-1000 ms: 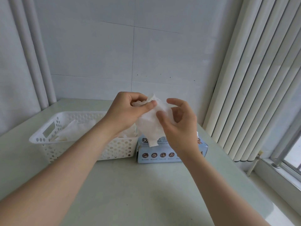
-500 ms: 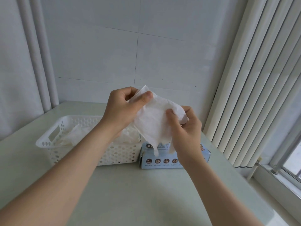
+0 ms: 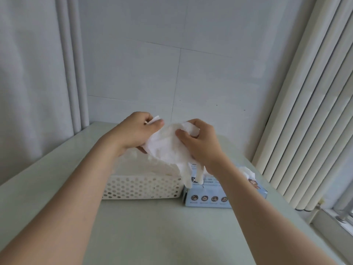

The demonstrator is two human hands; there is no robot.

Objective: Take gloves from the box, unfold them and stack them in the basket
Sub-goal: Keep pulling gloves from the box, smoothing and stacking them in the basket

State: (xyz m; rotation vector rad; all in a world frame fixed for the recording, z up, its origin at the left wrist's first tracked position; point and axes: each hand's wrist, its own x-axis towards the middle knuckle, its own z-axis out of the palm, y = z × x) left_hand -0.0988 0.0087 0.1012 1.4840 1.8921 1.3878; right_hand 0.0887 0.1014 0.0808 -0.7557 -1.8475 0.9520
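As left hand (image 3: 133, 133), right hand (image 3: 203, 148) pinch glove (image 3: 168, 148) above box (image 3: 208, 199).

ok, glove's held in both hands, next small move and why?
Probably carry the glove left and lower it flat into the basket: the left hand and right hand pinch its upper edge, it hangs spread open, and its tips dangle over the box.
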